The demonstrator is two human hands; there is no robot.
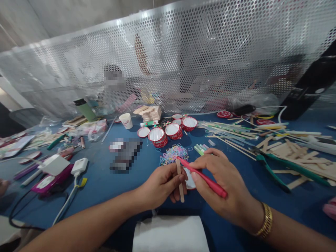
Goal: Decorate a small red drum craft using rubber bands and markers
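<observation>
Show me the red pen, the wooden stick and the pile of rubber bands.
red pen (207, 181): head view, middle of its barrel.
wooden stick (181, 193): head view, near its lower end.
pile of rubber bands (173, 154): head view, centre of the heap.

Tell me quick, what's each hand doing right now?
Left hand: closed, holding a wooden stick upright.
Right hand: closed, holding a red pen, its tip at the stick's top end.
</observation>
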